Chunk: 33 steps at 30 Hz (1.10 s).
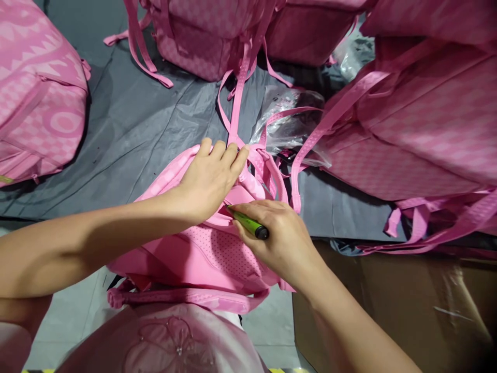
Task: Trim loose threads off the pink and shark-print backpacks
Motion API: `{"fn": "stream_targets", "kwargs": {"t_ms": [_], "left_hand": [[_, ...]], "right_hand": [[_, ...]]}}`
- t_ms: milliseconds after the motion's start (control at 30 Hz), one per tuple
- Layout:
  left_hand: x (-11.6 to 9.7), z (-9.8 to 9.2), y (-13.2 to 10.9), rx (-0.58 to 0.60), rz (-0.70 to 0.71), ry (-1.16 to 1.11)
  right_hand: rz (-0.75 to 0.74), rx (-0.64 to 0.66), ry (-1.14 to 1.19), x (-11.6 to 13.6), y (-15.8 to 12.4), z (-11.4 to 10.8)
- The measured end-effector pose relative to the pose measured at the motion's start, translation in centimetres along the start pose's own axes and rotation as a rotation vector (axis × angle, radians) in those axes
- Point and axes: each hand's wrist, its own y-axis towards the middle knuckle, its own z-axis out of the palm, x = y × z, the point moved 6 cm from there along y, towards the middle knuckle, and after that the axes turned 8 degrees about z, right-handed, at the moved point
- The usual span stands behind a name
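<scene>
A pink backpack [182, 264] lies at the near edge of the covered table, its dotted mesh panel and straps facing up. My left hand [215, 178] is on its upper part, fingers bent over the far edge and gripping the fabric; the thumb is hidden. Just to the right, my right hand [277, 235] is closed around a green pen-shaped tool [248, 223] with a black end. The tool's front tip points at the pink fabric beside my left hand and is mostly hidden, so its exact kind cannot be made out.
More pink checkered backpacks stand around: one at left [50, 109], others at the back [194, 39] and a large one at right [423, 124]. Clear plastic bags [287, 114] and loose straps lie between them on the dark table cover [112, 140]. A cardboard box [373, 300] is below right.
</scene>
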Motion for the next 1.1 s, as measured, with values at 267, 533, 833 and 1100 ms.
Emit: {"fn": "stream_targets", "kwargs": {"t_ms": [267, 533, 833, 1100], "left_hand": [[-0.1, 0.0, 0.0, -0.001, 0.010, 0.001], [-0.1, 0.1, 0.0, 0.001, 0.018, 0.048], [0.0, 0.1, 0.0, 0.003, 0.013, 0.079], [0.0, -0.1, 0.1, 0.042, 0.026, 0.115]], "right_hand": [[0.011, -0.049, 0.077, -0.5, -0.5, 0.3], [0.023, -0.161, 0.109, 0.0, -1.0, 0.7], [0.012, -0.148, 0.122, 0.0, -1.0, 0.7], [0.030, -0.150, 0.072, 0.1, -1.2, 0.5]]}}
